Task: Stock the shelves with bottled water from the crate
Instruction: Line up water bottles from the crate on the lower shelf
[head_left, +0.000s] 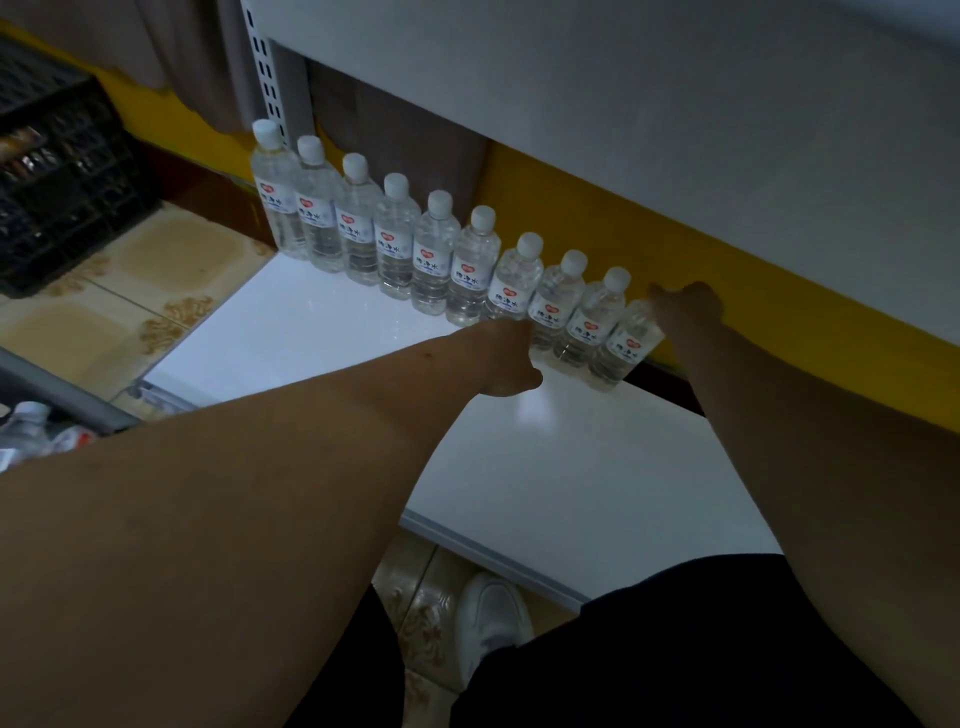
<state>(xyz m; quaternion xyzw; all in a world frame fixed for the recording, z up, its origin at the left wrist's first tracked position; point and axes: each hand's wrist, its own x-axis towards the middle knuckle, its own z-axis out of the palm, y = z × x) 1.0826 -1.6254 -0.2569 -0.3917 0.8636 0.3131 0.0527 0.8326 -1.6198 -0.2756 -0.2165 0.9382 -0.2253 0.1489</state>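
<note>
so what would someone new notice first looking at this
Probably the row of water bottles standing upright along the back of the white shelf, running diagonally from upper left to the right. Next, both bare arms reaching in: the right hand grips the top of the last bottle in the row, and the left hand is at the bottles' bases.

Bottle row (415, 249) blocks the back (shelf (571, 467) front open).
</note>
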